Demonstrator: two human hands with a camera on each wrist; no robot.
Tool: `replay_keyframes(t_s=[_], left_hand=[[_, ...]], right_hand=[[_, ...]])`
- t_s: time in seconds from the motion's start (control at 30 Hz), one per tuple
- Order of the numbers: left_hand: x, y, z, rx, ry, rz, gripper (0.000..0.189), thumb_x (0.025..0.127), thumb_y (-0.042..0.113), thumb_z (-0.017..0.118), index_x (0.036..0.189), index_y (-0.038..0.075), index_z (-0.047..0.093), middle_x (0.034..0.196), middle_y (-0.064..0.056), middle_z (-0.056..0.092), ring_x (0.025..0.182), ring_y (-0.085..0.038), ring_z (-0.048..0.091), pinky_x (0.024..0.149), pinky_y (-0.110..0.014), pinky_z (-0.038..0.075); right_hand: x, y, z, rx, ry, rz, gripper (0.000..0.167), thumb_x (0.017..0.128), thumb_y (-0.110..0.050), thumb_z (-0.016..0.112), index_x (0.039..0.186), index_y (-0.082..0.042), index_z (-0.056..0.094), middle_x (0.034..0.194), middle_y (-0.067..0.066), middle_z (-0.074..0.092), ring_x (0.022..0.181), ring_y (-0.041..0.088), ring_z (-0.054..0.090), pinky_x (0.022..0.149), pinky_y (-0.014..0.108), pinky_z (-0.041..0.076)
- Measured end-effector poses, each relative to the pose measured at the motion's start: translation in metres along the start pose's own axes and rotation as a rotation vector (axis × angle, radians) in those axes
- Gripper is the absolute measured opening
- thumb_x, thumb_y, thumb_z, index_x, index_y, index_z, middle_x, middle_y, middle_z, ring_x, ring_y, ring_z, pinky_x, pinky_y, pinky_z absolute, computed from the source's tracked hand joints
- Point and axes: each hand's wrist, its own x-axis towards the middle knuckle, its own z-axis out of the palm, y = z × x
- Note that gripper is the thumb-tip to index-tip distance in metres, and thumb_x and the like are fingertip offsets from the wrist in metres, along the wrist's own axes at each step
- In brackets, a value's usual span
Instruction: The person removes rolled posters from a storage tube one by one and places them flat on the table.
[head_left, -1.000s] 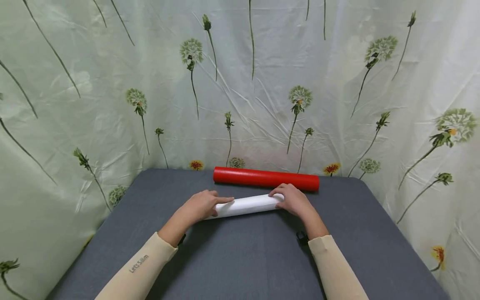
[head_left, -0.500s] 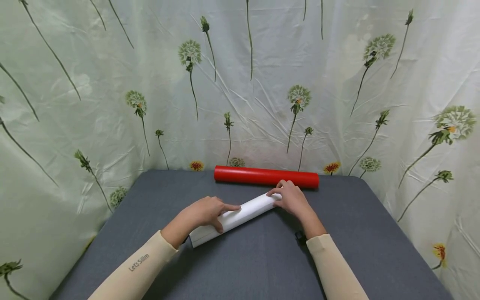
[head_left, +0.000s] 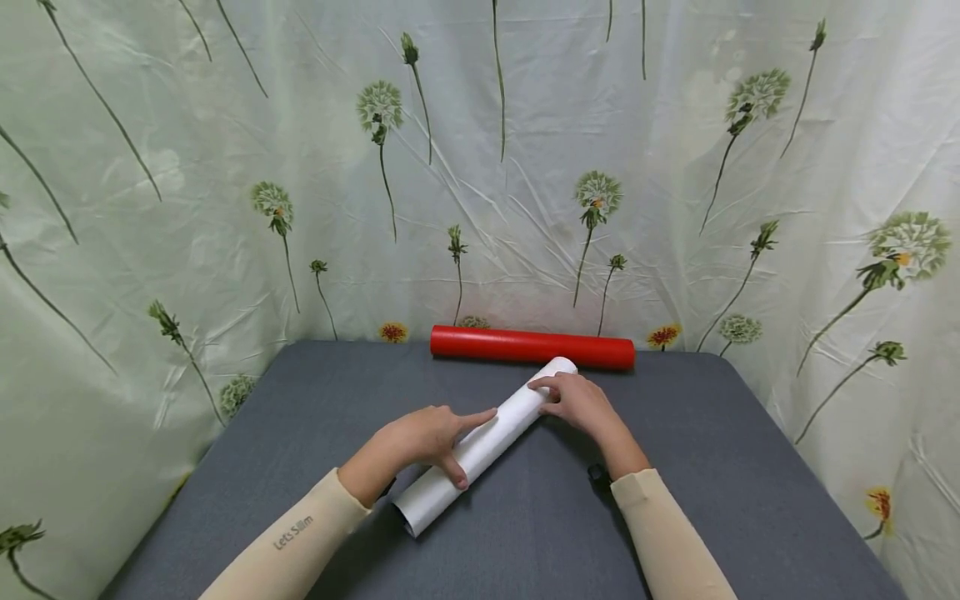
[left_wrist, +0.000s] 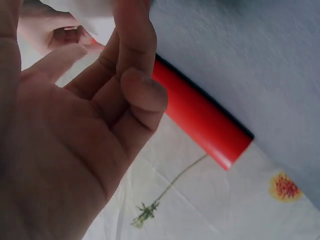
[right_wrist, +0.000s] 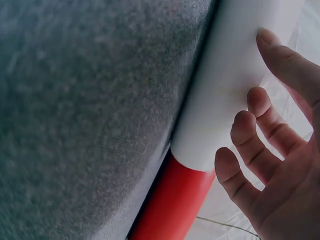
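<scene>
A white roll [head_left: 513,418], like rolled paper with a hollow near end, lies slantwise on the dark grey table. My left hand [head_left: 427,439] holds its lower half, forefinger stretched along the top and thumb on the near side; the other fingers are hidden behind it in the head view. Toward the far end, my right hand [head_left: 583,406] grips the roll between thumb and fingers. In the right wrist view its fingertips [right_wrist: 243,125] lie along the white surface. A red roll [head_left: 517,344] lies crosswise at the table's back, just behind the white roll's far end.
The grey table [head_left: 525,542] ends at a pale curtain [head_left: 337,150] printed with dandelions, which hangs behind it and along both sides. Beige sleeves [head_left: 292,533] cover the forearms, and a small dark device [head_left: 598,477] sits at the right wrist.
The white roll has swung from nearly crosswise to a steep slant, its left end coming nearer and its right end going farther back. My left hand has shifted right and nearer with it.
</scene>
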Motion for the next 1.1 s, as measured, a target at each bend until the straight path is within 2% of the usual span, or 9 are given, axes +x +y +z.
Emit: replay_keyframes(t_s=[0.17,0.37,0.57,0.8,0.9,1.1], left_hand=[[0.005,0.01,0.007,-0.01,0.006,0.033,0.125,0.068,0.058,0.096,0.169,0.038,0.026,0.099,-0.006,0.067,0.088,-0.018,0.063,0.083,-0.039,0.055],[0.013,0.024,0.014,-0.051,0.026,0.052,0.13,0.069,0.064,0.094,0.171,0.028,0.022,0.106,-0.009,0.068,0.09,-0.018,0.063,0.082,-0.036,0.054],[0.021,0.041,0.019,-0.085,0.078,0.02,0.128,0.07,0.066,0.092,0.17,0.018,0.028,0.114,-0.013,0.07,0.09,-0.019,0.065,0.08,-0.035,0.054],[0.027,0.063,0.021,-0.155,0.108,-0.051,0.123,0.072,0.065,0.091,0.167,0.013,0.033,0.098,-0.01,0.066,0.069,-0.014,0.061,0.059,-0.028,0.048],[0.028,0.068,0.021,-0.167,0.12,-0.061,0.12,0.074,0.063,0.091,0.166,0.011,0.035,0.094,-0.009,0.063,0.061,-0.012,0.061,0.056,-0.026,0.047],[0.029,0.072,0.023,-0.177,0.128,-0.064,0.116,0.076,0.061,0.09,0.166,0.011,0.036,0.088,-0.006,0.06,0.054,-0.01,0.06,0.055,-0.025,0.047]], right_hand=[[0.001,-0.003,0.003,0.059,-0.024,0.013,0.055,0.09,-0.023,0.086,0.141,-0.031,0.069,0.094,-0.003,0.071,0.082,0.012,0.06,0.071,0.034,0.048],[0.0,-0.009,0.006,0.106,-0.052,0.019,0.067,0.089,-0.018,0.086,0.151,-0.029,0.061,0.101,0.002,0.074,0.088,0.015,0.063,0.076,0.038,0.052],[0.0,-0.012,0.008,0.12,-0.05,0.017,0.07,0.091,-0.011,0.082,0.155,-0.023,0.055,0.104,0.003,0.073,0.089,0.015,0.063,0.082,0.039,0.054],[-0.003,-0.01,0.008,0.17,-0.096,0.0,0.068,0.097,-0.006,0.072,0.161,-0.016,0.048,0.109,0.007,0.071,0.085,0.017,0.059,0.077,0.034,0.05],[-0.004,-0.008,0.008,0.207,-0.125,0.011,0.066,0.101,-0.01,0.066,0.163,-0.015,0.045,0.114,0.009,0.071,0.084,0.017,0.058,0.075,0.032,0.049],[-0.008,-0.003,0.004,0.276,-0.194,0.027,0.066,0.104,-0.021,0.063,0.165,-0.011,0.04,0.123,0.013,0.07,0.093,0.019,0.059,0.082,0.034,0.05]])
